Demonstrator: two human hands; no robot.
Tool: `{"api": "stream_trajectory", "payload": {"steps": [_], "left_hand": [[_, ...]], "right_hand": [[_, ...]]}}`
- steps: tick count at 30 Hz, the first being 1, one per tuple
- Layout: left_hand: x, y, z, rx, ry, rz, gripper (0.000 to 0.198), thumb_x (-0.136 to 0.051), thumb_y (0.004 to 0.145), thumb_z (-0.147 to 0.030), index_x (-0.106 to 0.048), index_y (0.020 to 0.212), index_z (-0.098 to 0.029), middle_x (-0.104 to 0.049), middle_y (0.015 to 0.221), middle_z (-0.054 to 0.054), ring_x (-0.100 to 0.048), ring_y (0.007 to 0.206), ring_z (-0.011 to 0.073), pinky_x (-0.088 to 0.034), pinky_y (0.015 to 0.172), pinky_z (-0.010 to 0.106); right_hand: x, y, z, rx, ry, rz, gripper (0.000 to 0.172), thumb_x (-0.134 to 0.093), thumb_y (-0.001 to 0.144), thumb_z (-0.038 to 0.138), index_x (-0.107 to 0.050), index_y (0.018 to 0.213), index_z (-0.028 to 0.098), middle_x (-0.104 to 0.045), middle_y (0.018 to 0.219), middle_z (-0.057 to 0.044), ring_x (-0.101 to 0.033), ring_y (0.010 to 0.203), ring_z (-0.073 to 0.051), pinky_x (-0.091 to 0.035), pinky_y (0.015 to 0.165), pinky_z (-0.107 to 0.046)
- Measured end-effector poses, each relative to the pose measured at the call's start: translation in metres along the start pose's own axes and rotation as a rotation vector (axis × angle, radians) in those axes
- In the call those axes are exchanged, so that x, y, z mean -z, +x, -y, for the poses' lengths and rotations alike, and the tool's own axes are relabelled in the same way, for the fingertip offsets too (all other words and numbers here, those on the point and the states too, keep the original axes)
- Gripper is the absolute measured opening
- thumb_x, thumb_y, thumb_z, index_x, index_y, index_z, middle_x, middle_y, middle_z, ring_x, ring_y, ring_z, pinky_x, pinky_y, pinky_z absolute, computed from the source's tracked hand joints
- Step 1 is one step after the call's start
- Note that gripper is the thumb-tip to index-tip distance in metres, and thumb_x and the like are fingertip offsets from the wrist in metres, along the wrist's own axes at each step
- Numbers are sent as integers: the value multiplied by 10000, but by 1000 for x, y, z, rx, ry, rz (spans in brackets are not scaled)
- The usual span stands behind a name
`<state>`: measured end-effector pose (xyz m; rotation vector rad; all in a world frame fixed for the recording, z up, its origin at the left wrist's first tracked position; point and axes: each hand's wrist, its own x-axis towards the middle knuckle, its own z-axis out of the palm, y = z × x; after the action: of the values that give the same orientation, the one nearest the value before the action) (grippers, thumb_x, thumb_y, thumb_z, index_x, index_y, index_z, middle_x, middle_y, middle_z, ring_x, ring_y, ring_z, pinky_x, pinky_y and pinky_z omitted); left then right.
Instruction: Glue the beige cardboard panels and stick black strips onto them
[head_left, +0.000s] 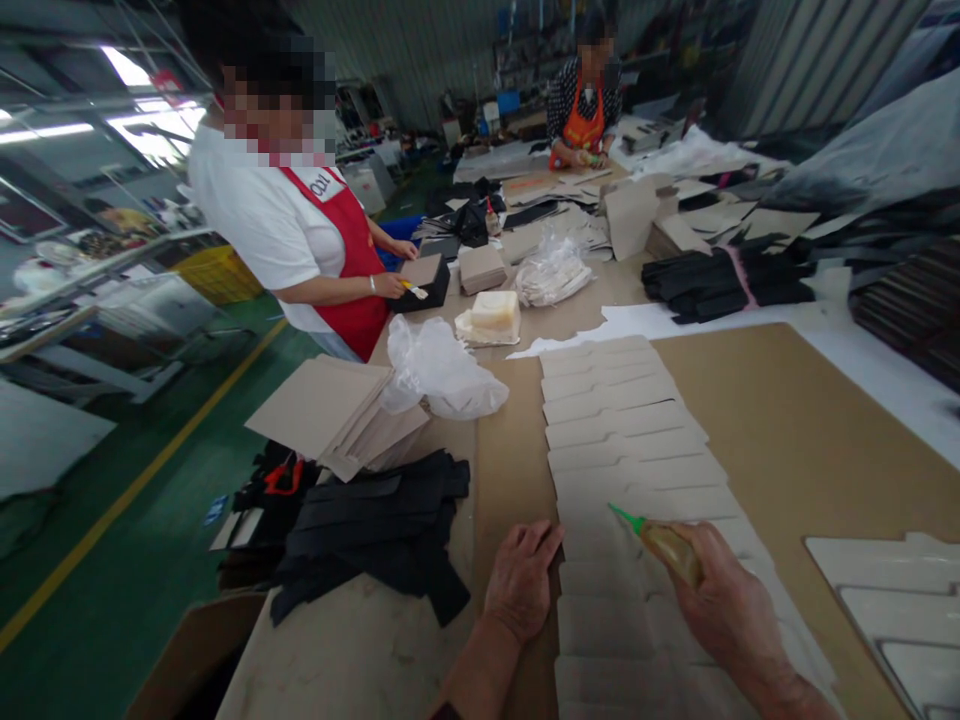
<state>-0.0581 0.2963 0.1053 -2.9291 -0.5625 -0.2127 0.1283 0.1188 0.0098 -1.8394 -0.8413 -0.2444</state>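
Right hand grips the bottle, nozzle toward ten o'clock over the cards, their row running twelve-to-six; left hand, fingers together, lies at its nine-o'clock edge.

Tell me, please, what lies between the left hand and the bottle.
The head view shows overlapping grey cards between the left hand and the bottle.

Your right hand holds the bottle over the overlapping cards; your left hand rests at their edge.
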Motion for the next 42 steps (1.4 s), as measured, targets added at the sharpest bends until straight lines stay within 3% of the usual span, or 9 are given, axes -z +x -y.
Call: {"api": "stream_trajectory", "payload": {"steps": [8, 12, 15, 20, 29, 37, 42], "left_hand": [[-2, -2, 1, -3, -3, -3, 558, -459, 927, -118, -455, 1456, -295, -484, 1402, -8, -398, 1131, 205, -390, 1068, 378], [-4, -3, 1, -8, -10, -5, 566, -450, 929, -119, -446, 1464, -304, -478, 1413, -11, -403, 1127, 207, -393, 1060, 376], [-4, -2, 1, -15, -15, -12, 542, -446, 932, -126, -470, 1448, -292, -492, 1401, 1, -411, 1103, 212, -406, 1038, 381], [-5, -3, 3, -21, -23, -26, 539, -455, 939, -134, -466, 1447, -312, -491, 1401, -14, -407, 1100, 199, -405, 1043, 359], [-3, -3, 2, 7, -26, -4, 534, -446, 947, -152, -451, 1453, -322, -484, 1410, -12, -408, 1126, 206, -401, 1043, 377], [-1, -2, 1, 27, -26, 22, 551, -444, 936, -136, -447, 1453, -328, -478, 1408, -15, -400, 1137, 202, -383, 1064, 376], [-4, -4, 2, 35, -37, 31, 580, -437, 929, -120, -436, 1468, -333, -474, 1419, -16, -400, 1145, 207, -381, 1071, 385]], "right_hand": [[-13, 4, 37, 132, 64, 36, 194, -513, 938, 295, -523, 1123, 235, -606, 933, -5, -656, 701, -152, -464, 570, -255], [-9, 6, 36, 127, 75, 25, 193, -520, 943, 296, -520, 1131, 251, -613, 970, 3, -665, 752, -146, -483, 627, -250], [-8, 7, 36, 124, 72, -9, 186, -522, 943, 328, -531, 1110, 248, -606, 923, 6, -656, 705, -144, -473, 584, -247], [-18, 5, 50, 142, 84, 51, 201, -512, 909, 252, -518, 1110, 249, -576, 901, 7, -639, 666, -150, -470, 560, -255], [-26, 30, 35, -15, 164, -14, 271, -548, 930, 462, -547, 1095, 247, -635, 951, 26, -657, 768, -138, -482, 642, -241], [-26, 47, 41, 102, 8, -10, 201, -505, 919, 290, -516, 1112, 234, -605, 958, 11, -636, 696, -163, -436, 563, -281], [-21, 45, 31, 53, -88, -5, 224, -528, 920, 266, -513, 1143, 249, -604, 1006, 11, -632, 704, -148, -406, 552, -271]]}}
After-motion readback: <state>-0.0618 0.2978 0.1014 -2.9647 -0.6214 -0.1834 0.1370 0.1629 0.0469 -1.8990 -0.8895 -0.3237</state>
